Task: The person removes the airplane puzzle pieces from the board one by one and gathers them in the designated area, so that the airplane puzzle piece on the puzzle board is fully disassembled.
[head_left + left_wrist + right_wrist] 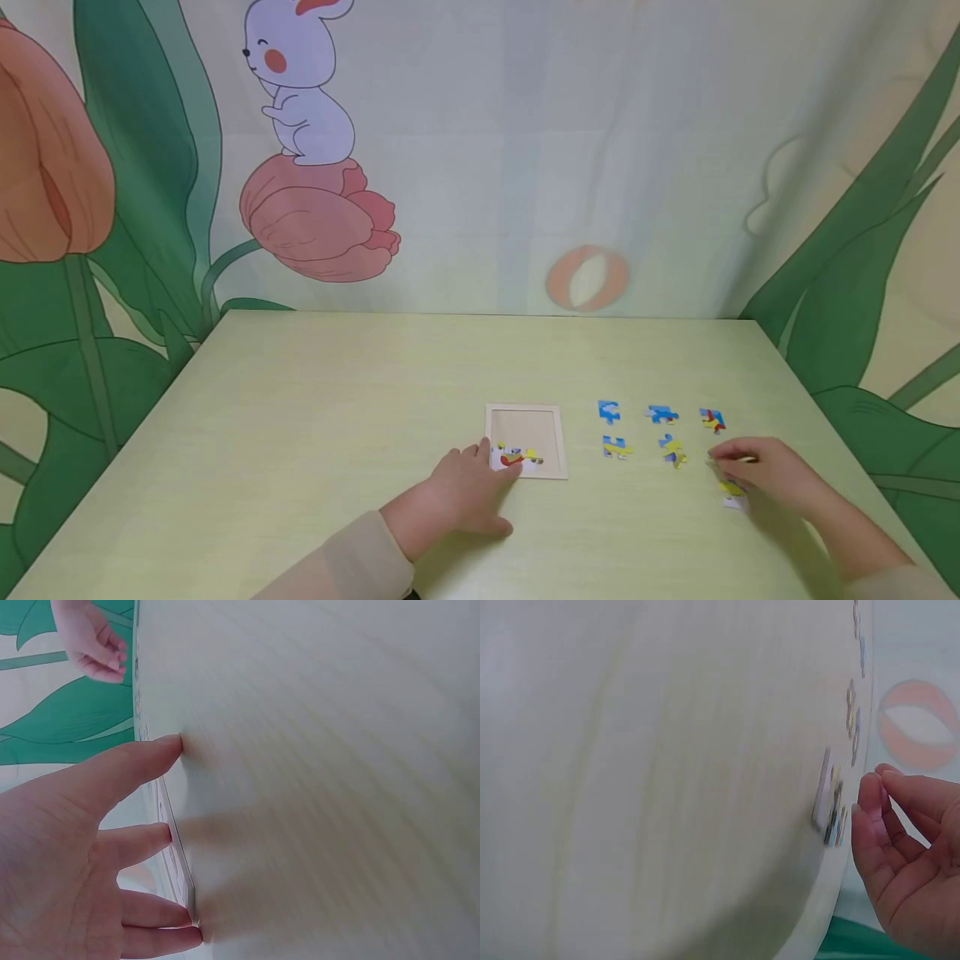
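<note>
My left hand [468, 492] lies at the lower left corner of a square puzzle tray [564, 442], fingers spread, fingertips at its edge. Along the tray's lower side is a joined picture part [512, 457] in red, yellow and blue, partly behind the thumb. Over the right-hand puzzle pieces hovers my right hand [772, 471], thumb and fingertips close together, with no piece visible between them. Below its fingers show a yellow piece [731, 489] and a white piece [735, 503], partly covered by the hand. In the right wrist view, the fingertips are above the pieces [821, 791].
Loose pieces lie right of the tray: a blue one [609, 411], another blue one [662, 413] and a red-and-blue one [712, 420] behind, two blue-and-yellow pieces [617, 447] nearer. A printed curtain [465, 167] hangs behind the pale table [300, 433].
</note>
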### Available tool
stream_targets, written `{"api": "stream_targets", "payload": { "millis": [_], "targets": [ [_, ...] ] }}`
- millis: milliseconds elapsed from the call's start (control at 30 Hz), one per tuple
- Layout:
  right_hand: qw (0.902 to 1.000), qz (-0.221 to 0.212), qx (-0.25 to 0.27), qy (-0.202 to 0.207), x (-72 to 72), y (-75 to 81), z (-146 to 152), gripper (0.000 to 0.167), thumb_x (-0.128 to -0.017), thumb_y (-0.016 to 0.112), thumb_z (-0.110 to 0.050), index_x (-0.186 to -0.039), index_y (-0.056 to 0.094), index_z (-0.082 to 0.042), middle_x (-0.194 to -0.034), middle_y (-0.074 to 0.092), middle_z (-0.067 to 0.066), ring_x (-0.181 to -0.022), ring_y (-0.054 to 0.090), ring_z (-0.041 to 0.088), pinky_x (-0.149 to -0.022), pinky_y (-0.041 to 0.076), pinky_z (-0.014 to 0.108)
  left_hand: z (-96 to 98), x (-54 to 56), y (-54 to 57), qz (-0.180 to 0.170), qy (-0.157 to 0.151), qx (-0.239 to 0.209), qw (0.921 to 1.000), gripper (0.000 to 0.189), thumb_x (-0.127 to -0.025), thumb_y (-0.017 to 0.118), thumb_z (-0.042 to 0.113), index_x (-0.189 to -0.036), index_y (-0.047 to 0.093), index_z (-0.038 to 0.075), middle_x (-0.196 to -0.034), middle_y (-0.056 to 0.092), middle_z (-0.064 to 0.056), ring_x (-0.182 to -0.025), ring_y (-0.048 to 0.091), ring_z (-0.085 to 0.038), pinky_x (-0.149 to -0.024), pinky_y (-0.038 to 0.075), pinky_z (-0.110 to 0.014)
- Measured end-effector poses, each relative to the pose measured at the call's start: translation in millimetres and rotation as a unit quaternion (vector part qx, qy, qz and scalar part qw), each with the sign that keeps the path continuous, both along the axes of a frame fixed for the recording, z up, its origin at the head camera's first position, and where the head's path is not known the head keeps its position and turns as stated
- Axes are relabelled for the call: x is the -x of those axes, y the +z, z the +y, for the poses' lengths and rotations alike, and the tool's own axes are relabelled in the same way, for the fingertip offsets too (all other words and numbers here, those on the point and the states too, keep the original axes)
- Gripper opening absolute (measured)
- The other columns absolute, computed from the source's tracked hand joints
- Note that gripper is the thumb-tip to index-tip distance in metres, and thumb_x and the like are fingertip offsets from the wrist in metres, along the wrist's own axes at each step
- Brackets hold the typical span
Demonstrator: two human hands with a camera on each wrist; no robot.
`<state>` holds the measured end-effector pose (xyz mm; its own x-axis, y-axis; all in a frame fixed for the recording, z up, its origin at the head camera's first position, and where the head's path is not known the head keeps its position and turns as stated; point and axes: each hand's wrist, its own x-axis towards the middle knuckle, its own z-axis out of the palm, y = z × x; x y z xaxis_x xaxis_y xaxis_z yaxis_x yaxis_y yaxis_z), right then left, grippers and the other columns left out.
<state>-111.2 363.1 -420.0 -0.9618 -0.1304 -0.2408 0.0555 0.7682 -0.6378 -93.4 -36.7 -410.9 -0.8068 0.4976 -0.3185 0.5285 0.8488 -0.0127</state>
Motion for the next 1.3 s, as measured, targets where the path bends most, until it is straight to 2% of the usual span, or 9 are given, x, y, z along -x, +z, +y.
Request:
{"api": "stream_targets", "payload": {
  "millis": [367,467,633,800,933,1100,1300],
  "targets": [
    [0.9938,-0.021,0.11,0.001,18.0,-0.9,-76,0.028,-0.089,0.063,-0.013,-0.111,0.064,0.004,-0.098,0.065,0.009,-0.083,0.06,0.02,-0.072,0.053,0.03,0.1,0.1,-0.1,0.0,-0.001,-0.002,1.0,0.077,-0.075,0.062,0.064,-0.142,0.039,0.034,-0.143,0.035,-0.022,-0.128,0.039,-0.033,-0.1,0.035,-0.047],
    [0.991,-0.03,0.129,0.018,23.1,-3.7,-99,0.028,-0.089,0.063,-0.015,-0.111,0.065,0.002,-0.099,0.066,0.008,-0.085,0.061,0.019,-0.074,0.053,0.031,0.4,0.1,-0.4,0.001,-0.002,-0.003,1.0,0.077,-0.075,0.062,0.064,-0.142,0.04,0.034,-0.143,0.035,-0.022,-0.127,0.04,-0.033,-0.1,0.035,-0.047],
    [0.9836,-0.033,0.16,0.077,27.3,-7.7,-135,0.025,-0.09,0.062,-0.014,-0.109,0.065,0.003,-0.101,0.067,0.01,-0.088,0.062,0.021,-0.076,0.052,0.034,0.7,0.4,-1.0,-0.002,-0.001,-0.012,0.9999,0.076,-0.075,0.063,0.063,-0.142,0.04,0.033,-0.143,0.035,-0.022,-0.127,0.039,-0.034,-0.1,0.034,-0.048],
    [0.9816,-0.019,0.144,0.124,29.8,-10.4,-165,0.022,-0.09,0.061,-0.014,-0.108,0.068,-0.002,-0.103,0.067,0.006,-0.092,0.061,0.019,-0.079,0.051,0.032,-0.1,1.0,-1.4,-0.014,0.007,-0.024,0.9996,0.075,-0.076,0.064,0.061,-0.141,0.041,0.032,-0.143,0.035,-0.023,-0.128,0.039,-0.035,-0.1,0.034,-0.049],
    [0.9798,-0.012,0.123,0.157,29.3,-11.2,-179,0.024,-0.092,0.057,-0.012,-0.113,0.066,-0.005,-0.112,0.066,0.006,-0.106,0.058,0.025,-0.088,0.047,0.038,0.1,0.7,-0.7,-0.013,0.007,-0.024,0.9996,0.075,-0.075,0.064,0.061,-0.141,0.041,0.032,-0.143,0.034,-0.024,-0.127,0.039,-0.034,-0.1,0.034,-0.049],
    [0.9787,-0.003,0.086,0.187,25.0,-8.3,-185,0.027,-0.093,0.055,-0.01,-0.118,0.065,-0.008,-0.118,0.063,0.005,-0.114,0.052,0.028,-0.094,0.041,0.047,0.7,0.8,-0.5,-0.003,-0.005,-0.02,0.9998,0.076,-0.075,0.063,0.062,-0.141,0.041,0.032,-0.142,0.035,-0.025,-0.127,0.04,-0.035,-0.099,0.035,-0.047],
    [0.9711,0.023,0.057,0.231,20.9,-7.8,-186,0.029,-0.092,0.057,-0.009,-0.121,0.063,-0.005,-0.122,0.061,0.008,-0.115,0.053,0.029,-0.094,0.041,0.048,0.2,2.1,-2.4,0.004,-0.015,-0.018,0.9997,0.076,-0.076,0.063,0.062,-0.141,0.041,0.03,-0.141,0.037,-0.025,-0.126,0.04,-0.035,-0.098,0.037,-0.046]
  ]
}}
